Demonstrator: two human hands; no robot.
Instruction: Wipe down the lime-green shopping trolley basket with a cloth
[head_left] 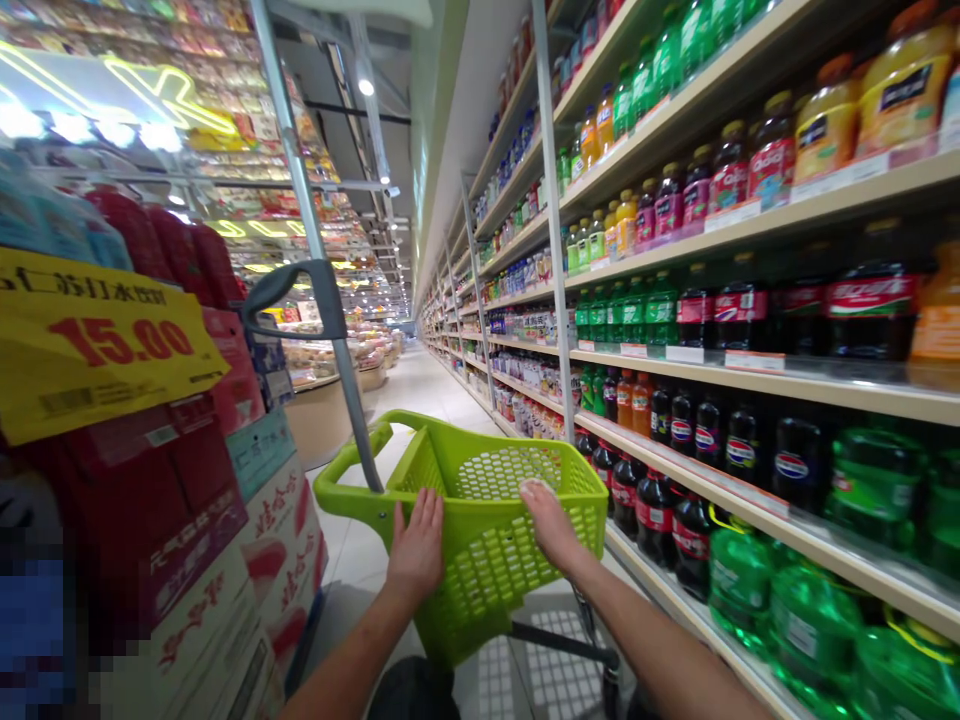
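A lime-green plastic shopping cart (480, 590) with perforated walls stands side-on before me in the aisle. My left hand (418, 548) is on its near rim, toward the left end, with the fingers reaching up and over the edge. Further right, my right hand (551, 522) is closed over the same rim. Something small and white, too blurred to name, shows at its fingertips. The basket's visible inner wall is bare; the bottom is hidden behind the near side. A grey metal pole with a dark grey handle (330, 300) rises at the cart's left end.
Shelves of bottled drinks (694, 420) line the right side, with large green bottles (814, 610) low down. On the left, stacked drink cartons (281, 560) carry a yellow price sign (112, 345). A pale tiled aisle (416, 385) runs ahead between them.
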